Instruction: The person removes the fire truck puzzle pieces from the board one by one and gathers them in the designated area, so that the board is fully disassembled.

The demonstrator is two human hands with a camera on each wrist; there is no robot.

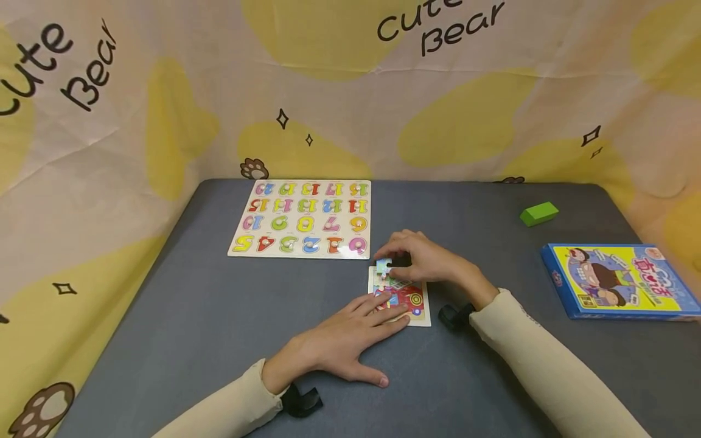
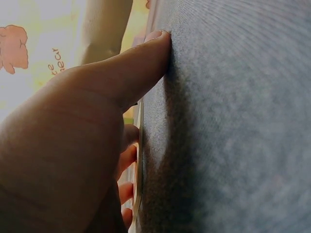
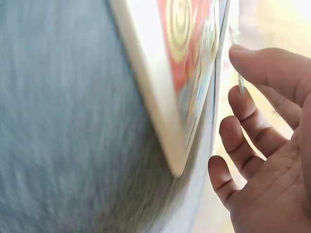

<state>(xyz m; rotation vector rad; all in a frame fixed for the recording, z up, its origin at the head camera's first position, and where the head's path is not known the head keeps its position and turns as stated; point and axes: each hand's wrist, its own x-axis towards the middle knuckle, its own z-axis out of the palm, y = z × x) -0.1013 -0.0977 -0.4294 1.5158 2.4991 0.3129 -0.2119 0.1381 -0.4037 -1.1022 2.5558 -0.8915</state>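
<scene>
A small puzzle piece (image 1: 383,267) is over the far left corner of the picture puzzle board (image 1: 420,319), pinched edge-on between the thumb and index finger of the right hand (image 1: 420,257); that light grip probably leaves its sides free for turning. The hand's other fingers curve loosely, holding nothing. The left hand (image 1: 347,334) lies spread, gripping nothing, its fingertips on the board and thumb on the grey table (image 1: 230,340), likely to keep the board from sliding. Just beyond lies a number board (image 1: 294,215), its numerals upside down to the person. Farther right rest a boxed set (image 1: 608,280) and a green block (image 1: 539,214), seemingly set aside.
</scene>
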